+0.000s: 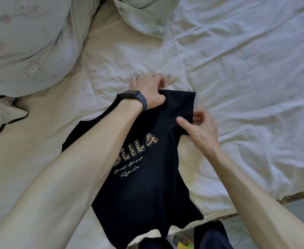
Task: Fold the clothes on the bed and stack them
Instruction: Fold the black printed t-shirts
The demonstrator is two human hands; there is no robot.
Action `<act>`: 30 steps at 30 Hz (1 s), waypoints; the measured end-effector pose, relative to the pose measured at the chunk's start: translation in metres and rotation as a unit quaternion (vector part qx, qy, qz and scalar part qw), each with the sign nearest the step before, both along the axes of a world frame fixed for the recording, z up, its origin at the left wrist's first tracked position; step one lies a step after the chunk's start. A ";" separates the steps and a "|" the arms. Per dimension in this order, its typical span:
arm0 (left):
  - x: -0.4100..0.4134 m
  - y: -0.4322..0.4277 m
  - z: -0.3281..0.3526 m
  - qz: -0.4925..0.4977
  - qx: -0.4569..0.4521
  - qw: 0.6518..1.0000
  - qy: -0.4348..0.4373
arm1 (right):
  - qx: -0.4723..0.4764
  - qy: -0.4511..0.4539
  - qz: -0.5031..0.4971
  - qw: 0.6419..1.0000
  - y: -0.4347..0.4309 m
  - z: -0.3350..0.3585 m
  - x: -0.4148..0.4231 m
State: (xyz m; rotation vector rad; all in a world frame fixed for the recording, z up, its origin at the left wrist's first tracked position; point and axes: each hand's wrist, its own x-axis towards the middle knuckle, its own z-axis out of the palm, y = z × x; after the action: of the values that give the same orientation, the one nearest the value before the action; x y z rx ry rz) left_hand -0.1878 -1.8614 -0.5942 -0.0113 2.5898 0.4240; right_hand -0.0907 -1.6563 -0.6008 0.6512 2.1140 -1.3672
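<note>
On cream bed (237,69), black T-shirt (147,191), leopard-print lettering (138,150), left hand (147,88) fingers gripping its top, right hand (199,128) fingers pinching sleeve (181,105).

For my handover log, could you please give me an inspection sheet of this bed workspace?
Surface: wrinkled cream bed sheet.
Job's things: one black T-shirt, print up, largely unfolded; no stack seen.
Clutter: cream cloth with black trim at the left edge; pale duvet and pillow at the far end.
Grippers (hands): left hand, with a watch on its wrist, grips the shirt's top edge; right hand pinches its sleeve.
Cables: nothing seen.
Surroundings: grey floor at lower right.
</note>
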 end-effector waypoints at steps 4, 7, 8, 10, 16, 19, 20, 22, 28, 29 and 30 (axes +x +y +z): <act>-0.015 0.011 0.005 -0.019 0.007 0.999 -0.041 | -0.053 -0.083 -0.002 0.995 0.003 0.001 0.011; -0.013 0.013 0.007 -0.035 0.010 0.999 -0.031 | -0.012 -0.078 -0.011 0.997 -0.001 0.000 0.017; -0.010 0.012 0.009 -0.036 0.016 0.999 -0.018 | -0.003 -0.064 -0.030 0.997 -0.004 0.002 0.019; -0.002 0.010 0.014 -0.020 0.038 0.999 0.012 | -0.015 -0.027 -0.087 0.996 -0.013 0.006 0.024; 0.054 -0.010 0.043 0.166 0.192 0.964 0.083 | 0.057 0.251 -0.049 0.965 -0.042 0.023 0.057; 0.104 -0.030 0.043 0.262 0.126 0.950 0.112 | 0.079 0.289 0.113 0.947 -0.044 0.025 0.093; 0.121 -0.036 0.042 0.293 0.113 0.945 0.096 | 0.086 0.263 0.189 0.942 -0.043 0.025 0.106; 0.148 -0.044 0.038 0.369 0.110 0.922 0.038 | 0.068 0.178 0.280 0.941 -0.041 0.026 0.127; 0.153 -0.049 0.031 0.423 0.065 0.897 0.108 | -0.032 -0.067 -0.062 0.995 -0.046 0.048 0.133; 0.147 -0.048 0.030 0.414 0.079 0.902 0.097 | -0.069 -0.132 -0.125 0.981 -0.048 0.049 0.124; 0.140 -0.048 0.027 0.395 0.084 0.912 0.074 | -0.111 -0.192 -0.178 0.959 -0.050 0.050 0.114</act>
State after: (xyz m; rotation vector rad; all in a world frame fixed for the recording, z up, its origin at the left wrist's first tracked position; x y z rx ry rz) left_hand -0.0482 -1.9091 -0.5674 -1.0272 2.5816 0.9580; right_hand 0.0235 -1.7065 -0.5511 1.1397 1.5613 -1.4908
